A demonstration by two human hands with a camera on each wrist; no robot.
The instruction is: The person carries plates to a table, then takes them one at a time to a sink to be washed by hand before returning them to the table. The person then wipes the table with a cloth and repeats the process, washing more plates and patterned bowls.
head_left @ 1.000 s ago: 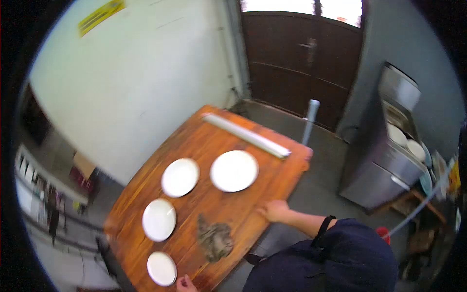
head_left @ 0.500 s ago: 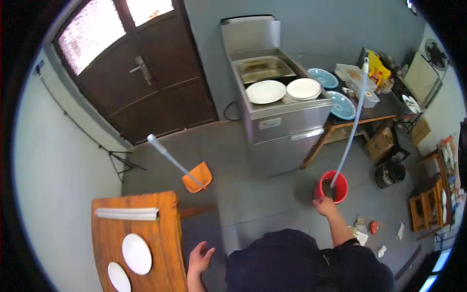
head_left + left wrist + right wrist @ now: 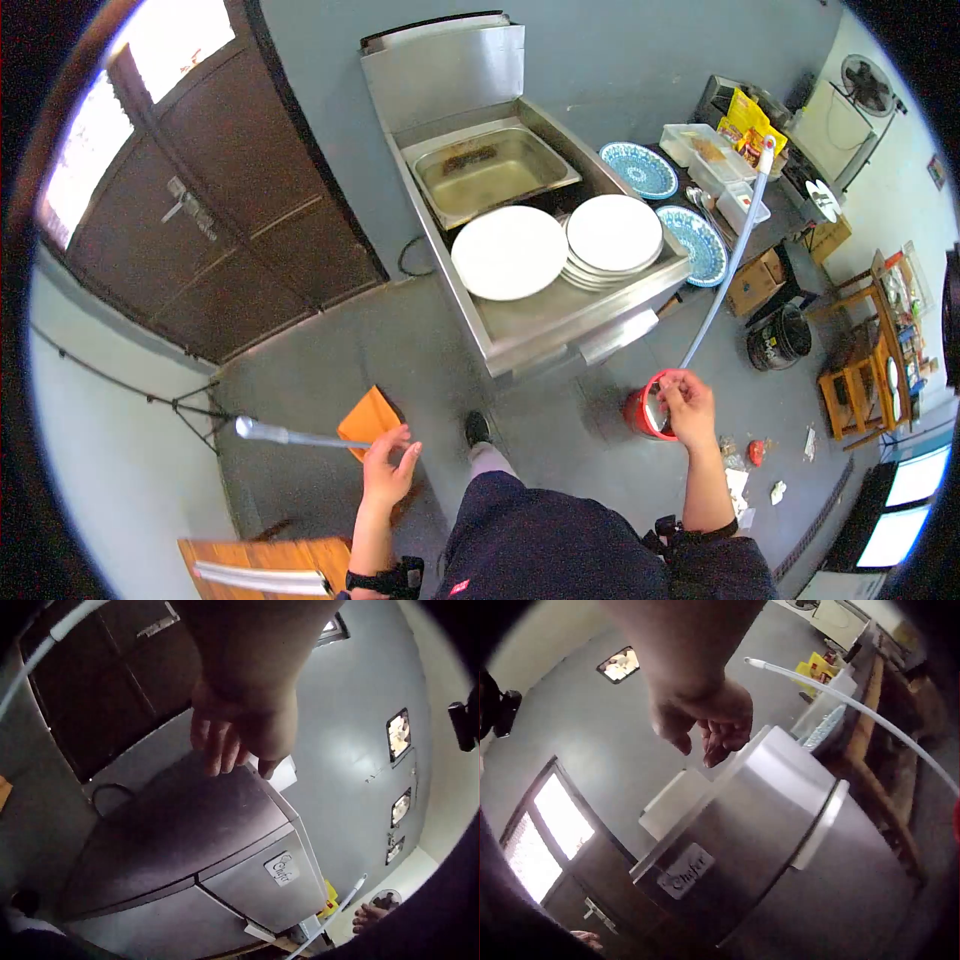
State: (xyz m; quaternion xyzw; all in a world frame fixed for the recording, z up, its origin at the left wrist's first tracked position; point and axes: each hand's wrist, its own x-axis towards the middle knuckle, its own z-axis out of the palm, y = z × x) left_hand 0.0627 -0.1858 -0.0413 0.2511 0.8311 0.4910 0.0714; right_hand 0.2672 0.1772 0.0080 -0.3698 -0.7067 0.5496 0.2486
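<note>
My left hand (image 3: 388, 474) hangs in the air, fingers relaxed and empty, in front of the handle of an orange dustpan (image 3: 369, 417) in the head view. My right hand (image 3: 690, 408) is raised over a red bucket (image 3: 637, 411), its fingers loosely bent with nothing in them. Ahead stands a steel cooker (image 3: 480, 318) bearing a large white plate (image 3: 508, 253) and a stack of white plates (image 3: 614, 234). In the left wrist view my left hand (image 3: 244, 727) is empty before the cooker; in the right wrist view my right hand (image 3: 703, 716) is empty too.
A long pole (image 3: 731, 268) rises from the bucket. Blue patterned plates (image 3: 638, 171) and plastic boxes (image 3: 712, 163) stand on a side table. A wooden table corner (image 3: 222, 556) is at lower left. Litter (image 3: 737, 482) and a black bucket (image 3: 779, 338) are on the floor at right.
The view has swung from the wooden table with plates and a cloth to the cooker, which is now closer. My left hand has left the table area; both hands are raised in front of me.
</note>
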